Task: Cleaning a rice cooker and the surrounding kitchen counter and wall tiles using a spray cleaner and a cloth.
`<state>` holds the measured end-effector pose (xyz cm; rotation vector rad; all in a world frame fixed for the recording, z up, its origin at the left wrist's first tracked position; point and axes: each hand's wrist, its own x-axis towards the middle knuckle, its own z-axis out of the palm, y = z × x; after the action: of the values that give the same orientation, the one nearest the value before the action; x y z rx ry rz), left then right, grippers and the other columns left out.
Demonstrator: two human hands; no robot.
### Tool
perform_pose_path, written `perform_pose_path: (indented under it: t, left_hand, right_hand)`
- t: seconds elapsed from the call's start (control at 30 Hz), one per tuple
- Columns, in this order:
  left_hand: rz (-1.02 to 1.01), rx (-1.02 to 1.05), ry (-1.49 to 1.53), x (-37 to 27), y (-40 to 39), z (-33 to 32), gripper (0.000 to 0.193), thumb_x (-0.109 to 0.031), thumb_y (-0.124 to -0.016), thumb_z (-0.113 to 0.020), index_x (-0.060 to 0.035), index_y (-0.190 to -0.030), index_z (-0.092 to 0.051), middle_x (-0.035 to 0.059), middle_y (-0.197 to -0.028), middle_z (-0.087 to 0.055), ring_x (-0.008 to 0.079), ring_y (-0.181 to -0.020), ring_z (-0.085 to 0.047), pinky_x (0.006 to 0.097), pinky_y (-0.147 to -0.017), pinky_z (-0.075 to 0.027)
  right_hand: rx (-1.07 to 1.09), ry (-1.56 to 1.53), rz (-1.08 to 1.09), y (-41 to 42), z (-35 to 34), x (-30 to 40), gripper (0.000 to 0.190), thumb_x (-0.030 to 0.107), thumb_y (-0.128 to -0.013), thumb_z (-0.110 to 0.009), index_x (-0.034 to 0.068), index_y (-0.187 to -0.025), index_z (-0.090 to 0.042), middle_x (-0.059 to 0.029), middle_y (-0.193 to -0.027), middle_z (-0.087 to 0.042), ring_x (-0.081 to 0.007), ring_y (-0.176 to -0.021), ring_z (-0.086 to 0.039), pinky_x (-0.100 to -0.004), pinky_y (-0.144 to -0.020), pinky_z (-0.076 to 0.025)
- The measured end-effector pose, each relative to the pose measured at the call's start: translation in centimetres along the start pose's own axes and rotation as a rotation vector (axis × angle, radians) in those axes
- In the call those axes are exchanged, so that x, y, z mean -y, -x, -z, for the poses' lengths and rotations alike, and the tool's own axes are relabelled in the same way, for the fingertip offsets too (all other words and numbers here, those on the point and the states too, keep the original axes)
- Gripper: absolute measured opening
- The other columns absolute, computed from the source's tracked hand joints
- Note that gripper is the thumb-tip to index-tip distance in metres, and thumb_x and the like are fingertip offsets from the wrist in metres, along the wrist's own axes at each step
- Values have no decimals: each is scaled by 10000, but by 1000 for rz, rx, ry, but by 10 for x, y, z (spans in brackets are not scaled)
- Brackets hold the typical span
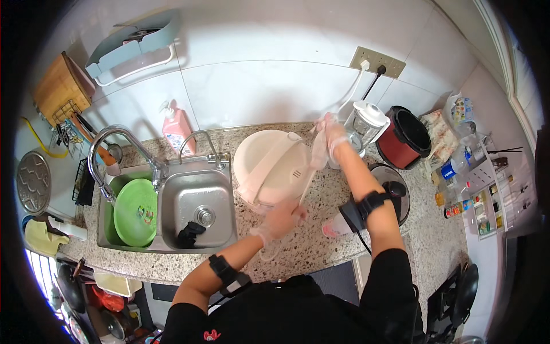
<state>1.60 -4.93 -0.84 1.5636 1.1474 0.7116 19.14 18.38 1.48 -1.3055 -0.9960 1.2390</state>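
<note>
A cream-coloured rice cooker (258,159) with a broad carrying handle (277,165) stands on the speckled stone counter before me, lid down. Clear plastic gloves cover both hands. My left hand (281,220) is blurred at the cooker's front edge, fingers curled; whether it grips anything is hidden. Behind the cooker's right side, my right hand (331,131) closes on a pale, limp thing (319,150), too blurred to name exactly. A thin pale line runs from that thing down towards my left hand. Close to the right hand stands a glass blender jug (365,118) with a white lid.
Left is a double steel sink (234,206) with a green basin (133,215), a dark cloth (190,234) and a tall faucet (124,129). A pink pump bottle (178,131) stands behind. Right are a red cooker pot (399,146), a glass lid (404,202) and a pink-white container (335,226).
</note>
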Motion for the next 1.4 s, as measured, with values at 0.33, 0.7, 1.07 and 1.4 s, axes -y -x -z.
perform_pose_path:
  t: [0.33,0.7,1.07,1.4]
  left_hand:
    - [63,-57,-122,38,18,8,213,-181,-937,-475,-31,-863,-608,121,-764,-620,238,-729,-595,353,-687,-461]
    - [113,-35,-410,10,25,1,198,-234,-898,-549,-66,-905,-654,155,-869,-631,340,-850,-600,416,-783,-465]
    - [-203,-774,-1140,12,-40,61,618,-243,-813,-594,-59,-1360,-373,143,-1218,-518,346,-1256,-336,509,-1086,-209]
    - [-497,-481,-904,8,-69,99,556,-137,-763,-655,-56,-1279,-464,125,-1097,-551,313,-1132,-436,512,-1058,-254]
  right_hand:
    - [-272,262,-63,-71,-32,36,690,557,-949,-293,-32,-1219,-530,-192,-1139,-610,-304,-1041,-583,-403,-886,-440]
    - [275,1897,314,-12,7,108,294,181,-897,-485,59,-1146,-584,-177,-1153,-603,-341,-1050,-593,-394,-911,-480]
    - [-5,1002,599,161,-68,-25,456,262,-874,-538,5,-1246,-482,-249,-1274,-447,-397,-1261,-341,-528,-1034,-257]
    - [-249,650,668,142,-18,-67,450,128,-894,-431,-48,-1308,-414,-257,-1381,-345,-438,-1293,-291,-489,-1094,-210]
